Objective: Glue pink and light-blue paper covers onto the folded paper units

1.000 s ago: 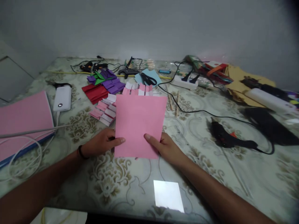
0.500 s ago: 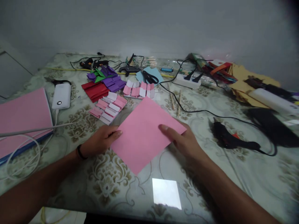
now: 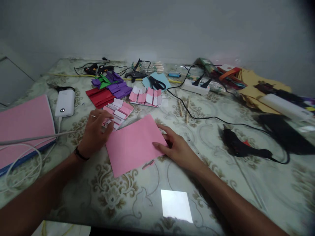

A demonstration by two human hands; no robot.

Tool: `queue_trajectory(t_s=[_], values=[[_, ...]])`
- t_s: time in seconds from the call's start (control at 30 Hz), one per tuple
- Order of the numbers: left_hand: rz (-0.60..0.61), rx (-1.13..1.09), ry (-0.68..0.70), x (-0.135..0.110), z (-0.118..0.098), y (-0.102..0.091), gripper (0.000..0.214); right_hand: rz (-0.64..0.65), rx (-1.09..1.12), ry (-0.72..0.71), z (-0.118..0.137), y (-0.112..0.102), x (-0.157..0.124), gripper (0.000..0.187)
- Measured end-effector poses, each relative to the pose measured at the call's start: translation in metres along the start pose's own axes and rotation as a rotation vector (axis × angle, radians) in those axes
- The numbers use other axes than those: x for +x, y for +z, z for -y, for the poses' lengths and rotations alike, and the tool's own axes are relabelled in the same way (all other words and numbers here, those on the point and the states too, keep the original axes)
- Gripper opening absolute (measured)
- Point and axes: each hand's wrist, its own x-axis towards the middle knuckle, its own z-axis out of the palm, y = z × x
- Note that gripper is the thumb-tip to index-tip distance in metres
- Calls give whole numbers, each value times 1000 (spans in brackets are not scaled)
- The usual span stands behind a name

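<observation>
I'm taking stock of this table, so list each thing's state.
Pink paper sheet: unfolded
Right grip: closed on the sheet's right edge, thumb on top
Left grip: open, fingers bent
Pink-and-white papers: pleated
Red paper: folded
Purple papers: folded
Power bank: white cable plugged in
Power strip: two black plugs inserted
Hot glue gun: lying on its side

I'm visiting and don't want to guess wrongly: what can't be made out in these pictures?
All in the head view:
The sheet's underside: hidden by its upper face.
Part of the nearer pink-and-white folded paper: hidden by the left hand.
Whether the left hand touches the sheet: too unclear where they meet.
The rest of the pink stack: cut off by the left edge.
The power bank's display: too small to read.
</observation>
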Motion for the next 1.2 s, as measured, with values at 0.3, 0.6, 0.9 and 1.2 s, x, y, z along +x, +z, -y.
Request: queue_trajectory(t_s=[0.3,0.6,0.9,1.2], values=[[200,39,-55,-6,21,17,32,-72,-186,-215,5,-2,0,19],[244,78,-48,-9,25,19,35,-28,-225,-213,7,-1,0,19],[138,209,-160,-10,23,18,83,-132,-238,-176,5,-8,3,22],[90,11,-257,0,24,11,68,-134,-256,-93,5,-10,4,30]])
